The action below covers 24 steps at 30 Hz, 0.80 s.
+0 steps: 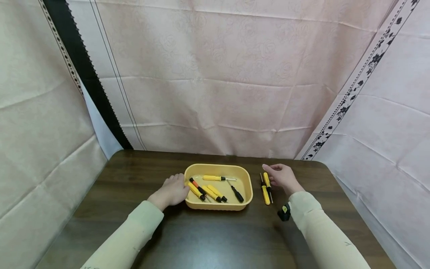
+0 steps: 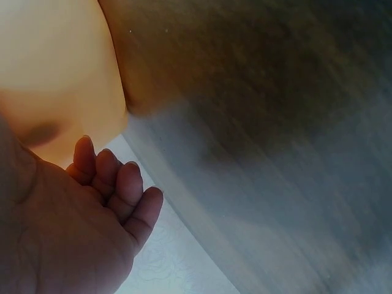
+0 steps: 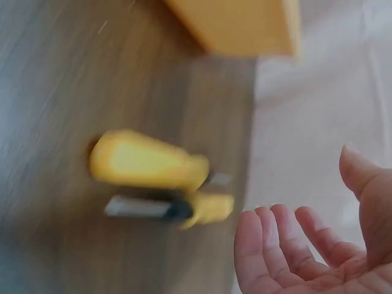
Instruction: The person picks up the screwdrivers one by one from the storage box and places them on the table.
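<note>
A pale yellow plastic tray (image 1: 246, 186) stands on the table with several screwdrivers in it. Among them are a yellow-handled screwdriver (image 1: 214, 178) at the back, a black-handled screwdriver (image 1: 237, 194) at the right and an orange-and-black one (image 1: 196, 184) at the left. My left hand (image 1: 173, 189) is at the tray's left end, its fingers loosely bent in the left wrist view; its thumb is hidden. Right of the tray, two yellow-and-black screwdrivers (image 1: 265, 194) lie side by side, pointing opposite ways. Beside them hovers my right hand (image 1: 283, 177), thumb apart from the fingers, holding nothing.
The dark wooden table (image 1: 215, 239) has rounded back corners. A pale cloth (image 1: 235, 93) hangs right behind it, with more cloth at both sides. A small black device (image 1: 284, 212) sits at my right wrist.
</note>
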{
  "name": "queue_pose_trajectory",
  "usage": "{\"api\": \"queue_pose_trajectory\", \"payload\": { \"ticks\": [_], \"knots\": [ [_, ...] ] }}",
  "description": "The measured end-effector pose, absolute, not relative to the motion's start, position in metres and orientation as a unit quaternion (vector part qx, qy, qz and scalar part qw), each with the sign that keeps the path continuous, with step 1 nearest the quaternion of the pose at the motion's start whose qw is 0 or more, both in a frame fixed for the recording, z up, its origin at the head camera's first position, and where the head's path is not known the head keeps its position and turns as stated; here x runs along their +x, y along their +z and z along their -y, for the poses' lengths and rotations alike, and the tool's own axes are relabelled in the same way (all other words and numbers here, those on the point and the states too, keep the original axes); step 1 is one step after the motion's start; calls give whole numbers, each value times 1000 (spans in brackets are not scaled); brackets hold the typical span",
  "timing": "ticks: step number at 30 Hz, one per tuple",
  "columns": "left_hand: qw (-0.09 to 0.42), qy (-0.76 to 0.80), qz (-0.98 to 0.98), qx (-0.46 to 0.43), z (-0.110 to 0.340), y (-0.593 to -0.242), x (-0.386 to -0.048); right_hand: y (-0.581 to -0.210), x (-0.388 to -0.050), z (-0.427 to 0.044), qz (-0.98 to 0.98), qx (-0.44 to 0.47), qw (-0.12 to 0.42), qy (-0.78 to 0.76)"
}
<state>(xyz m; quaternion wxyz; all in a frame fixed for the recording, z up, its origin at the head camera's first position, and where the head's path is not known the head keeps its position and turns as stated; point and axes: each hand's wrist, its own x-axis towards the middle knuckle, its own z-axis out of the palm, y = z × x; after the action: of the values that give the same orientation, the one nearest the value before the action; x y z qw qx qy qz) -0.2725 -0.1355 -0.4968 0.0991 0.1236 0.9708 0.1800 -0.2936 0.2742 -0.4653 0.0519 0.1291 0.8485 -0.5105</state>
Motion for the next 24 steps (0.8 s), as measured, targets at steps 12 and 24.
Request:
{"api": "queue_pose_trajectory", "payload": {
  "ticks": [12,24],
  "knots": [
    [100,175,-972,123,135,-493,-271,-433,-288,-213,-854,68,69,-511],
    [62,113,-982,139,136,-488,-268,-439,-284,-162,-851,-28,115,-512]
  ]
}}
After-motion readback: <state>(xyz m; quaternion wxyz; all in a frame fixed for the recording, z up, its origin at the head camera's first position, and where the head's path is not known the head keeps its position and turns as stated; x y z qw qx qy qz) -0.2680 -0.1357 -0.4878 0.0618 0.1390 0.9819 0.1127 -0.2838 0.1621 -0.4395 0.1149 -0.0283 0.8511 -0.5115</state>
